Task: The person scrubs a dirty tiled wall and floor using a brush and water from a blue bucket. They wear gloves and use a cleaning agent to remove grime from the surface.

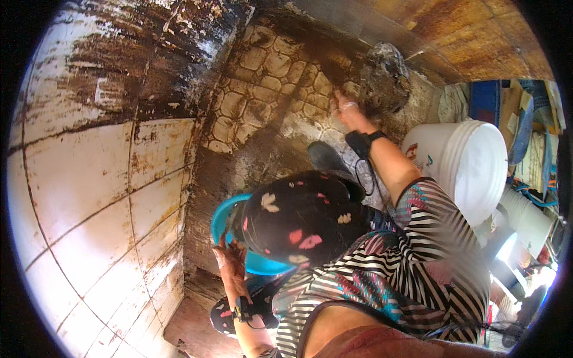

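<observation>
My left hand [232, 263] is at the near left rim of a blue plastic basin [264, 264], its fingers and thumb around the edge. My knee, in dark patterned trousers, hides most of the basin's inside. My right hand [347, 111] reaches forward, low over the stained stone-patterned floor tiles [277, 62]. Whitish wet patches show on its fingers, and blur hides whether anything is in them. Just to its right lies a crumpled dark, dirty bundle [387, 78], perhaps a plastic bag, against the far wall.
A dirty tiled wall [89, 179] rises close on the left. Brown-stained panels [474, 36] form the far wall. To the right, a white plastic bucket [432, 147] lies tipped on its side, with another pale bucket [528, 219] behind it. My dark boot [329, 156] rests on the floor.
</observation>
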Motion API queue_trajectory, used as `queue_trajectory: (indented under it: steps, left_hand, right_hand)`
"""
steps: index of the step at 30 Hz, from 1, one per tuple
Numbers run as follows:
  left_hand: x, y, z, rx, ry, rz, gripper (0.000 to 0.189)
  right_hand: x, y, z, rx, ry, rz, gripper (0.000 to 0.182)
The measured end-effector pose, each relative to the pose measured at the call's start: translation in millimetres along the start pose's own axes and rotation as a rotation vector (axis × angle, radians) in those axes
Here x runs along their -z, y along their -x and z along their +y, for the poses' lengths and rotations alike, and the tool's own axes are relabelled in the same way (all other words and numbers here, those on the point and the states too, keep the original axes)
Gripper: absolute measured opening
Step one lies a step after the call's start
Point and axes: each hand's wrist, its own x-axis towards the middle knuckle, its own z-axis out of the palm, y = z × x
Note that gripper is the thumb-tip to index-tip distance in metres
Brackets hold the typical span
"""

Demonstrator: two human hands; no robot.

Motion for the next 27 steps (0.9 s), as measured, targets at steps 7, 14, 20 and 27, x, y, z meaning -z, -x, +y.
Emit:
queue_trajectory:
  steps: [7, 14, 20, 27]
  left_hand:
    - [1.4, -9.4, -3.2, 0.175, 0.044, 0.174, 0.059]
    - [-29.2, -21.5, 5.7, 0.142, -0.021, 0.169, 0.065]
    - [-28.9, -16.5, 19.1, 0.104, -0.050, 0.121, 0.071]
    - [-29.9, -11.9, 18.7, 0.093, -0.012, 0.115, 0.067]
  right_hand:
    - [-8.3, -169.0, 65.2, 1.185, 0.991, 0.378, 0.059]
    - [-24.9, -258.1, 13.8, 1.125, 0.988, 0.479, 0.061]
    - [-76.4, -256.1, 12.7, 1.040, 0.814, 0.344, 0.062]
    - [-63.3, -206.1, 5.6, 0.495, -1.185, -0.632, 0.064]
